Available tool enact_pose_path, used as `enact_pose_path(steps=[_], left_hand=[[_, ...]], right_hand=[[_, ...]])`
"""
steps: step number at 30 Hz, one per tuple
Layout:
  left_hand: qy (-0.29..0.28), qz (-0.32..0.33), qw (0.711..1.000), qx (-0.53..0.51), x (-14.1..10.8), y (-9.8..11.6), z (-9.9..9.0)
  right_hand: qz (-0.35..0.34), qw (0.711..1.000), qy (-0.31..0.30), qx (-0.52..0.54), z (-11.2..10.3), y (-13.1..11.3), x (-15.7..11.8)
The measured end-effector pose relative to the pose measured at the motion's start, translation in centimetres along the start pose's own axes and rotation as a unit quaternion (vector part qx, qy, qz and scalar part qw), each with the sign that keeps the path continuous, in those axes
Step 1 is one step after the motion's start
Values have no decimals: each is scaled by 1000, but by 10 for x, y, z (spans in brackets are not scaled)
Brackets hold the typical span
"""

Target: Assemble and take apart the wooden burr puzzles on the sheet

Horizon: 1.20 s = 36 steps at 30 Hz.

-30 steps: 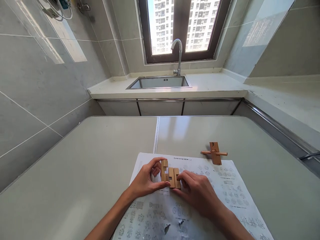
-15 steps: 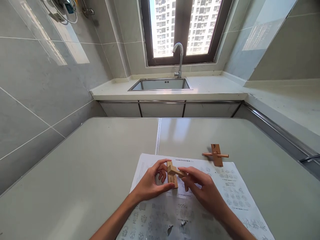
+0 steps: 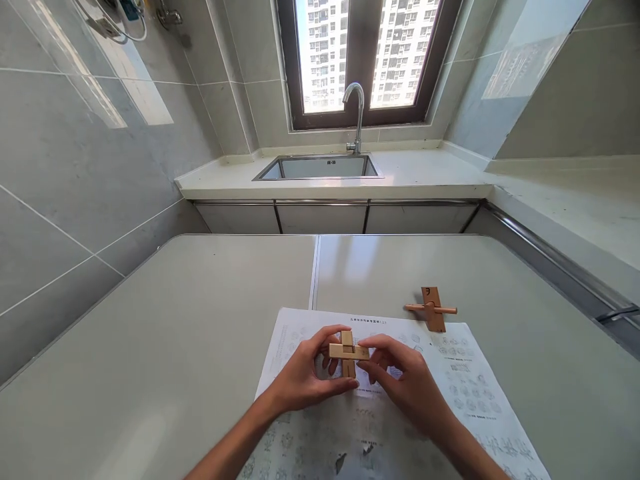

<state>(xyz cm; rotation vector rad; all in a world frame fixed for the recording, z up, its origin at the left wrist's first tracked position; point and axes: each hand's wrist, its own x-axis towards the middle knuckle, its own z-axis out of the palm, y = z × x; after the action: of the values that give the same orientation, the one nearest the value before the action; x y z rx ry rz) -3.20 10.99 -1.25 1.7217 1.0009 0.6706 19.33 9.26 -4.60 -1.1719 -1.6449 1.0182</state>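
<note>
My left hand grips an upright notched wooden puzzle block between thumb and fingers, above the printed sheet. Across it lies a second wooden puzzle block, level, forming a cross with the first. My right hand pinches the right end of this crossing block between thumb and index finger. Whether the crossing block is fully seated in the notch I cannot tell. Beneath both hands the paper sheet shows rows of small printed diagrams and has two torn spots near its lower middle.
A brown wooden plate with a rod through it lies at the sheet's upper right corner. The pale table stretches to both sides. Beyond it stand a counter, a sink and a tap under a window.
The crossing block has turned from a slanted position to level across the upright block. My right hand's fingers have closed around its end. The view has shifted slightly.
</note>
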Motion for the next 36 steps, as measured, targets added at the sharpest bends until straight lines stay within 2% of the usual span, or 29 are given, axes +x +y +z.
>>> enact_pose_path(steps=[8,20,24,28,33,36], left_hand=[[-2,7,1000,7,-1,0,0],[4,2,1000,-9,-1,1,1],[36,-24,998,-51,-1,2,1],[86,-37,990,-107,2,-2,0],[137,-51,980,-135,5,-8,0],[141,-54,980,-133,4,-8,1]], right_hand=[[-9,999,22,-37,1,1,1],[3,999,17,-47,2,3,1],[11,999,20,-40,2,0,3],[-20,995,18,-96,2,1,3],[-91,983,-44,-156,6,11,-2],[-102,974,-60,-193,9,17,-4]])
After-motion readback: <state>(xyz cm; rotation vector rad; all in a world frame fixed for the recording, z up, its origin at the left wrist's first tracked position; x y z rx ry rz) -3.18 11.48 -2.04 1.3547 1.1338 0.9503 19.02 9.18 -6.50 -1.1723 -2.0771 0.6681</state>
